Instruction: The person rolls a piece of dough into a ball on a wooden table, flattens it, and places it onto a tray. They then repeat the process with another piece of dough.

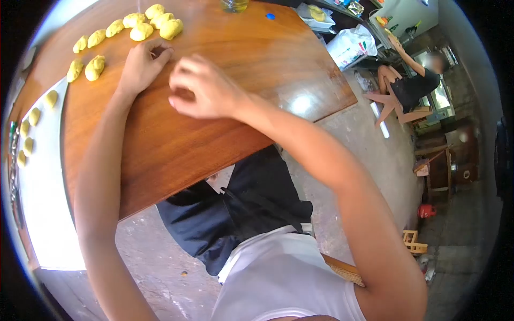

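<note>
Left hand [142,67]: I see it upper left of the frame, palm down on the worktop [214,123], fingers curled, gripping nothing I can make out.
Right hand [206,88]: just right of it, fingers bunched narrow; contents hidden, I cannot tell.
Dough pieces [152,24]: yellow cluster just above my left fingertips.
Tray [43,203]: far left, more pieces.

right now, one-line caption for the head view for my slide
Two hands, left and right, rest on a wooden table beside yellow dough pieces.
</note>
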### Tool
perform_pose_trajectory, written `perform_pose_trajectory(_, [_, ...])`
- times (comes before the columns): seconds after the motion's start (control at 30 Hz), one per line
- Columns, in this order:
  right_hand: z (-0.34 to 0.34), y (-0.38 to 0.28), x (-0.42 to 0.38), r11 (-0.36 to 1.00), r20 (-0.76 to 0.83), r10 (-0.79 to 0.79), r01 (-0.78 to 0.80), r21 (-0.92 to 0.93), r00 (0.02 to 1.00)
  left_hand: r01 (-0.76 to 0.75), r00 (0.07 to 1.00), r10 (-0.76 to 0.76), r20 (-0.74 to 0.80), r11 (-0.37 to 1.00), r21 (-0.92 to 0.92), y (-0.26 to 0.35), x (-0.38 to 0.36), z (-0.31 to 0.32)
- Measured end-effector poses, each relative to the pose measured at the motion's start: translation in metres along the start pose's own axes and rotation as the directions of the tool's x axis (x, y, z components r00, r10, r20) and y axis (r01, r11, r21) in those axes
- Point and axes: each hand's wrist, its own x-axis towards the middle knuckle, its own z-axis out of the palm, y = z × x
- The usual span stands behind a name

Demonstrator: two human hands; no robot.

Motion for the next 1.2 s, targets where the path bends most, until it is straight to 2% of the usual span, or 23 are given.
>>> perform_pose_trajectory(0.07, [-0.019, -0.013, -0.018, 0.998, 0.007, -0.063, 0.063, 0.013, 0.998, 0.043, 0.999, -0.043, 0.007, 0.999, -0.022, 0.006, 0.000, -0.003])
perform_pose_trajectory(0.13, [-0.043, -0.011, -0.041, 0.996, 0.092, -0.084, 0.084, 0.002, 0.992, 0.011, 1.000, -0.013, 0.027, 0.998, 0.069, 0.009, -0.001, -0.003])
perform_pose_trajectory(0.2, [-0.059, 0.009, -0.044, 0.996, 0.092, 0.078, -0.073, -0.052, 0.993, -0.033, 0.999, 0.030, 0.031, 0.995, 0.095, 0.003, 0.001, 0.000])
perform_pose_trajectory(0.3, [-0.035, 0.037, -0.015, 0.995, 0.068, 0.025, -0.018, -0.095, 0.997, -0.034, 0.998, 0.027, 0.063, 0.993, 0.113, 0.004, -0.001, 0.001])
perform_pose_trajectory(0.37, [-0.009, 0.023, -0.003, 0.997, 0.031, 0.003, 0.000, -0.078, 1.000, -0.005, 1.000, 0.005, -0.027, 1.000, 0.004, 0.010, -0.003, -0.001])
perform_pose_trajectory(0.4, [-0.002, 0.013, 0.006, 0.996, -0.005, -0.024, 0.023, -0.087, 1.000, 0.005, 0.999, -0.005, -0.034, 1.000, 0.016, 0.011, -0.004, -0.003])
perform_pose_trajectory(0.47, [-0.016, -0.019, -0.012, 1.000, 0.130, -0.013, 0.010, 0.025, 0.991, -0.012, 1.000, 0.012, -0.016, 1.000, 0.018, 0.014, -0.003, -0.006])
perform_pose_trajectory(0.53, [-0.038, -0.017, -0.038, 0.997, 0.162, -0.077, 0.078, -0.002, 0.984, 0.044, 0.999, -0.043, -0.021, 0.996, 0.073, 0.017, -0.008, -0.005])
perform_pose_trajectory(0.57, [-0.047, -0.006, -0.043, 0.999, 0.167, -0.016, 0.021, -0.029, 0.986, -0.021, 0.998, 0.024, -0.049, 0.999, 0.046, 0.014, -0.005, -0.002])
perform_pose_trajectory(0.6, [-0.053, 0.007, -0.042, 0.997, 0.161, 0.049, -0.040, -0.062, 0.986, -0.097, 0.992, 0.098, -0.075, 0.995, 0.025, 0.014, -0.003, -0.001])
perform_pose_trajectory(0.63, [-0.053, 0.023, -0.039, 0.987, 0.143, 0.134, -0.119, -0.108, 0.981, -0.080, 0.995, 0.081, -0.059, 0.996, 0.024, 0.013, -0.002, -0.001])
perform_pose_trajectory(0.67, [-0.045, 0.039, -0.029, 0.985, 0.138, 0.147, -0.133, -0.107, 0.980, -0.082, 0.996, 0.083, -0.046, 0.996, 0.021, 0.011, -0.002, 0.002])
perform_pose_trajectory(0.73, [-0.016, 0.053, -0.001, 0.977, 0.013, 0.121, -0.117, -0.177, 0.993, -0.061, 0.996, 0.065, -0.067, 0.996, 0.063, 0.007, -0.001, 0.002])
perform_pose_trajectory(0.8, [0.006, 0.031, 0.017, 0.989, -0.039, 0.064, -0.068, -0.130, 0.997, -0.064, 0.996, 0.066, -0.064, 0.997, 0.041, 0.007, -0.003, -0.002])
perform_pose_trajectory(0.83, [0.010, 0.015, 0.013, 0.995, -0.020, 0.003, -0.005, -0.097, 1.000, -0.050, 0.995, 0.052, -0.080, 0.999, 0.022, 0.004, -0.005, 0.000])
perform_pose_trajectory(0.93, [-0.017, -0.020, -0.019, 0.999, 0.119, -0.043, 0.042, 0.013, 0.992, 0.008, 0.995, -0.011, -0.099, 1.000, -0.024, 0.011, -0.005, -0.004])
perform_pose_trajectory(1.0, [-0.039, -0.001, -0.036, 0.995, 0.113, 0.070, -0.060, -0.086, 0.991, -0.097, 0.987, 0.098, -0.127, 0.995, 0.013, 0.008, -0.004, 0.000])
perform_pose_trajectory(1.03, [-0.048, 0.014, -0.034, 0.978, 0.112, 0.138, -0.117, -0.174, 0.984, -0.073, 0.991, 0.072, -0.114, 0.997, -0.006, 0.008, -0.004, 0.000])
perform_pose_trajectory(1.1, [-0.036, 0.060, -0.017, 0.966, 0.003, 0.162, -0.158, -0.205, 0.987, -0.055, 0.994, 0.055, -0.100, 0.998, -0.003, 0.003, -0.001, 0.000])
perform_pose_trajectory(1.13, [-0.026, 0.068, -0.007, 0.957, -0.032, 0.167, -0.170, -0.235, 0.985, -0.046, 0.995, 0.046, -0.090, 0.999, 0.003, 0.003, 0.002, 0.003])
perform_pose_trajectory(1.2, [-0.001, 0.057, 0.015, 0.973, -0.076, 0.143, -0.155, -0.172, 0.987, -0.035, 0.996, 0.038, -0.086, 0.999, 0.040, 0.008, -0.001, 0.000])
